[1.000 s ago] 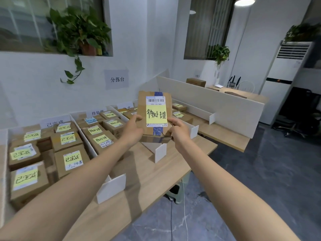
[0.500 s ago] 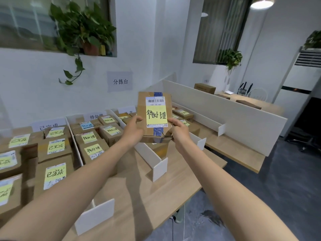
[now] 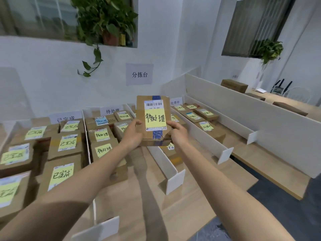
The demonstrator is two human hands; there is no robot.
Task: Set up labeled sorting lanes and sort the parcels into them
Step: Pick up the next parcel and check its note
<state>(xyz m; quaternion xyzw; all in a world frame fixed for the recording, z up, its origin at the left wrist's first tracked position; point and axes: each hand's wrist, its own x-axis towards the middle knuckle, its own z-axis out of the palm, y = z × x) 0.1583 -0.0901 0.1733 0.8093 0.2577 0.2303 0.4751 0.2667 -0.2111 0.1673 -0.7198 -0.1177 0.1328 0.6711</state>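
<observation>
- One cardboard parcel point(image 3: 152, 122) is held up off the counter point(image 3: 142, 197), its front face turned to the camera, above the second of the white dividers point(image 3: 163, 162).
- It carries two labels: one barcode sticker point(image 3: 153, 103) at the top and one yellow note point(image 3: 155, 119) handwritten 待处理 under it. A blue tape strip runs down the middle.
- Left hand point(image 3: 132, 132) grips the parcel's lower left edge, thumb on the front.
- Right hand point(image 3: 178, 133) grips the lower right edge – fingers curled round the corner.
- Three lane tags stand at the wall: 已完成 point(image 3: 66, 118), 待处理 point(image 3: 112, 111), 处理中 point(image 3: 175, 102).
- Four dividers run across the counter.
- Six parcels with yellow notes lie in the 已完成 lane and five in the 待处理 lane. Those further right are partly hidden, so there is no sure count.
- One wall sign point(image 3: 139, 74) reads 分拣台.
- Two potted plants sit on window ledges.
</observation>
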